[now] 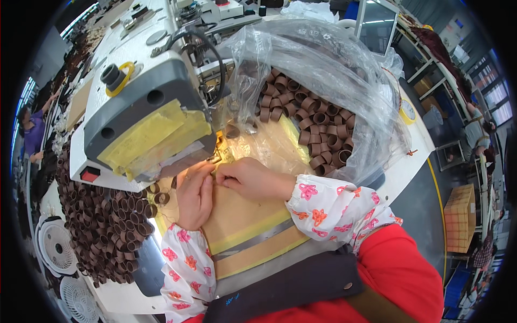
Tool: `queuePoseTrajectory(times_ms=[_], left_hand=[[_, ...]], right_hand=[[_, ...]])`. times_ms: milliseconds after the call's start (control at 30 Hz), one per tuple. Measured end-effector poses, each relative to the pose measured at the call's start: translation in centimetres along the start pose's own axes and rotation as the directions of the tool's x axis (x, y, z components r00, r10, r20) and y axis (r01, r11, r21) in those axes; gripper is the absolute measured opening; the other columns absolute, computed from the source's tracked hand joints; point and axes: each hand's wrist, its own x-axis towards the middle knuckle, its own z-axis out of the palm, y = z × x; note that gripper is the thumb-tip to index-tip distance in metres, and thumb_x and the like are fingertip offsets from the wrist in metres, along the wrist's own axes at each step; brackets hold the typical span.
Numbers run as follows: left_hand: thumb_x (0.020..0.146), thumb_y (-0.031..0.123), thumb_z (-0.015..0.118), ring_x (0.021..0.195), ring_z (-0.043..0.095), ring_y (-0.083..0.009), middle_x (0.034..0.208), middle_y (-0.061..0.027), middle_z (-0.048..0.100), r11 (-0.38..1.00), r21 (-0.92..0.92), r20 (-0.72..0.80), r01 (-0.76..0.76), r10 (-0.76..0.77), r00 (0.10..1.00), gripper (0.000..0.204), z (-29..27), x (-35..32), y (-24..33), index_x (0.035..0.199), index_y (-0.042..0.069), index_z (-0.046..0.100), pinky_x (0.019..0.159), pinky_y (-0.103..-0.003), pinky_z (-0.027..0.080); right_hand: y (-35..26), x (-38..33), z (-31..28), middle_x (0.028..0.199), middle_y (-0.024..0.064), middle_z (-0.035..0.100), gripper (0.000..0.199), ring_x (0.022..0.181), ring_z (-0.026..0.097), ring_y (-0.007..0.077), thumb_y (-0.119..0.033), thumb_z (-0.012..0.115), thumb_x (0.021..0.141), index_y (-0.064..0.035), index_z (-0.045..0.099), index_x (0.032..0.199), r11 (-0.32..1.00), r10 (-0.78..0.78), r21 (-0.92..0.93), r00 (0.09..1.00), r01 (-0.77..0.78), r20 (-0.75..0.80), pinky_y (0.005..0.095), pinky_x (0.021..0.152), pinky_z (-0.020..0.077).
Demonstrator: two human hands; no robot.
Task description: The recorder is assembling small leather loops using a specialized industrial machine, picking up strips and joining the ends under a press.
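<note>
Resting side by side on a tan padded work surface (245, 215), both hands are sitting just under the head of a grey and white sewing machine (145, 102). The left hand (195, 195) is lying mostly flat, fingers bent toward the needle area, and the right hand (253, 180) is curling inward beside it, fingertips pinching something small that is too hidden to make out. Whether the left fingers are gripping anything cannot be told. Both wrists are wearing white floral sleeve covers (334, 207).

Behind the right hand, a clear plastic bag (334, 70) is spilling open, holding a heap of short brown fabric loops (312, 116). A second, larger pile of brown loops (102, 226) is lying on the white table (417, 145) to the left of the left hand. Yellowed tape is covering the front of the machine. A roll of yellow tape (407, 111) is sitting near the table's right edge.

Farther out, other workers are sitting along rows of tables, and white fans (56, 245) are standing at lower left.
</note>
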Motion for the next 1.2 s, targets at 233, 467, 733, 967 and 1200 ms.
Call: queuePoseTrajectory(times_ms=[233, 467, 733, 967, 1200], left_hand=[[0.084, 0.016, 0.057, 0.061, 0.056, -0.0225, 0.065, -0.0049, 0.059, 0.915, 0.381, 0.344, -0.135, -0.005, 0.939, 0.01, -2.3, -0.8, -1.2, 0.086, 0.007, 0.061, 0.082, -0.034, 0.036], [0.081, 0.027, 0.062, 0.053, 0.053, -0.0191, 0.054, -0.0041, 0.056, 0.959, 0.182, 0.209, 0.218, -0.254, 0.944, 0.017, -1.8, -0.7, -0.9, 0.089, 0.012, 0.066, 0.083, -0.035, 0.034], [0.076, 0.024, 0.068, 0.041, 0.04, -0.0148, 0.046, -0.0046, 0.045, 0.924, 0.2, 0.008, 0.327, -0.336, 0.942, 0.021, 0.3, 0.1, -1.5, 0.088, 0.006, 0.068, 0.051, -0.029, 0.035], [0.077, 0.023, 0.067, 0.04, 0.039, -0.0146, 0.045, -0.006, 0.043, 0.92, 0.277, -0.033, 0.277, -0.279, 0.96, 0.021, 0.9, 0.2, -1.8, 0.087, 0.004, 0.067, 0.043, -0.03, 0.029], [0.078, 0.023, 0.066, 0.04, 0.038, -0.0138, 0.045, -0.0048, 0.042, 0.917, 0.277, -0.014, 0.289, -0.296, 0.955, 0.021, 0.8, 0.2, -2.2, 0.086, 0.004, 0.067, 0.043, -0.03, 0.03]], right_hand=[[-1.8, -1.3, 0.8, 0.069, 0.0117, 0.06, 0.011, 0.065, 0.059, 0.0312, -0.01, 0.058, 0.077, -0.0058, 0.057, 0.087, 0.991, -0.133, 0.042, 0.983, 0.129, 0.128, 0.0404, 0.059, 0.0447], [0.8, 1.9, -0.5, 0.068, 0.0079, 0.058, 0.01, 0.057, 0.055, 0.017, -0.005, 0.064, 0.072, -0.0018, 0.061, 0.082, 0.998, -0.003, 0.066, 1.0, 0.003, -0.004, 0.0283, 0.053, 0.0434], [1.4, 2.4, 0.1, 0.072, 0.0123, 0.056, 0.005, 0.064, 0.057, 0.0255, 0.0, 0.062, 0.071, 0.0016, 0.058, 0.074, 1.0, -0.017, 0.003, 0.977, 0.018, -0.212, 0.0325, 0.057, 0.0443], [1.9, 3.1, 0.1, 0.074, 0.0155, 0.056, 0.004, 0.066, 0.054, 0.0311, 0.0, 0.06, 0.072, 0.0027, 0.057, 0.074, 0.989, -0.102, -0.128, 0.964, 0.072, -0.246, 0.0364, 0.057, 0.043], [1.9, 3.2, 0.5, 0.075, 0.0158, 0.056, 0.004, 0.067, 0.054, 0.0321, 0.002, 0.059, 0.071, 0.0028, 0.057, 0.074, 0.988, -0.118, -0.131, 0.957, 0.085, -0.265, 0.0377, 0.058, 0.0432]])
